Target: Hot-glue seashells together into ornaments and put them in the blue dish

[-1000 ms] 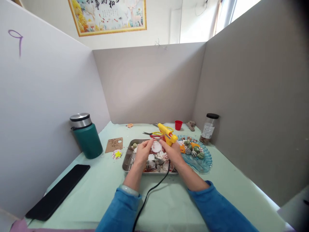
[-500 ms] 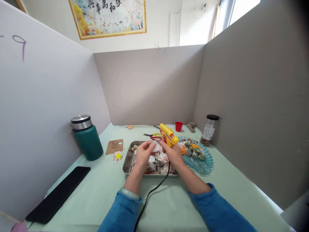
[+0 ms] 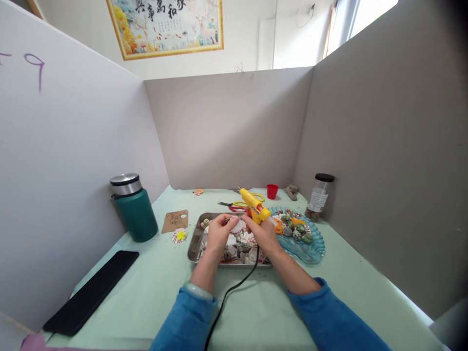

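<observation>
Over the metal tray [image 3: 196,243], my left hand [image 3: 218,235] has its thumb and fingers drawn close together beside a white shell [image 3: 238,226]; whether they pinch it, I cannot tell. My right hand [image 3: 264,235] is closed around the yellow glue gun [image 3: 252,201], nozzle facing away from me. Assorted shells [image 3: 239,247] lie in the tray; the blue plate [image 3: 319,247] sits just right of it.

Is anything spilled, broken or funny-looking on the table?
I can't see anything spilled or broken. One small orange piece looks odd, lying near the back panel, away from the tray. The jar and green bottle seem to lean, but the camera may cause that.
</observation>
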Tool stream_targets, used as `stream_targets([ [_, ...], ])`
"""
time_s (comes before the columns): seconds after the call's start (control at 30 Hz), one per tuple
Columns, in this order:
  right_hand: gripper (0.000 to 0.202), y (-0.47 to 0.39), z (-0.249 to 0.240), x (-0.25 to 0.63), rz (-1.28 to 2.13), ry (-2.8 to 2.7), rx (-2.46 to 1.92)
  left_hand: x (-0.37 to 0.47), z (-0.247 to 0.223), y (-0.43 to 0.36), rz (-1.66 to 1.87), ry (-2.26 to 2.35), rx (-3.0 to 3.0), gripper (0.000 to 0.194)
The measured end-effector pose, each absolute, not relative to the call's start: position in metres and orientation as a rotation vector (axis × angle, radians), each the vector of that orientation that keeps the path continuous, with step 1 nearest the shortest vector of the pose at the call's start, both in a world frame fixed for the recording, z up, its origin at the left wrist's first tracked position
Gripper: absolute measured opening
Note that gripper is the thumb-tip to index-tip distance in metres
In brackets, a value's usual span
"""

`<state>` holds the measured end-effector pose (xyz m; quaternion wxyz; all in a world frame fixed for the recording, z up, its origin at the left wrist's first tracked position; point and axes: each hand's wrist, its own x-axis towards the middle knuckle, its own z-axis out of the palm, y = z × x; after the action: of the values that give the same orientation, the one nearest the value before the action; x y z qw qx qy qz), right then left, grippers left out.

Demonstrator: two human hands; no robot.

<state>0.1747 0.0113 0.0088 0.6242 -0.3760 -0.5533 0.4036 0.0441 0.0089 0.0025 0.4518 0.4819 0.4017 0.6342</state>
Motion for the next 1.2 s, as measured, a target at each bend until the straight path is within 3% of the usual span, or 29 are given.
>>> stream_targets([
  [0.33,0.032,0.017,0.002,0.174,0.887,-1.213,-0.879,0.047,0.008,0.006,1.455,0.935,1.050,0.043],
  [0.7,0.034,0.007,0.008,0.184,1.017,-1.461,-0.902,0.033,0.007,0.013,1.660,1.004,0.879,0.038],
  [1.2,0.027,0.001,-0.003,0.182,0.865,-1.580,-1.013,0.029,0.010,0.012,1.739,1.055,0.991,0.037],
])
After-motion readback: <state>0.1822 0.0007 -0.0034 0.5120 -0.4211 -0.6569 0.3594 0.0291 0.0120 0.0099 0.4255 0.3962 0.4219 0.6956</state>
